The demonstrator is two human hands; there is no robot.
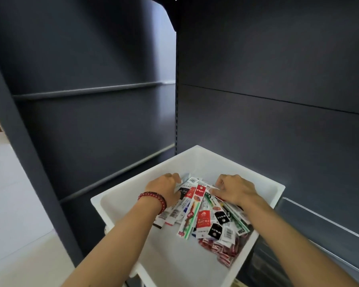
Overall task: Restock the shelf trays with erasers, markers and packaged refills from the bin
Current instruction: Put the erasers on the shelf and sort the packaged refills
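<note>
One white bin (112, 206) stands in front of the dark shelf unit (278, 69). In it lies one overlapping heap of packaged refills (203, 216), well over a dozen and too layered to count exactly, filling the bin from centre toward 3 o'clock. A cluster of small red packets (226, 250) sits at 5 o'clock; I cannot tell what they are. Two hands work the heap's far end. The left hand (164, 188), at 11 o'clock, curls its fingers down over the packet tops. The right hand (234, 189), at 1 o'clock, pinches packet ends between thumb and bent fingers. One red bead bracelet (153, 198) circles the left wrist. Two grey rails (87, 90) cross the left bay, and one clear tray front (319, 220) shows at 3 o'clock.
</note>
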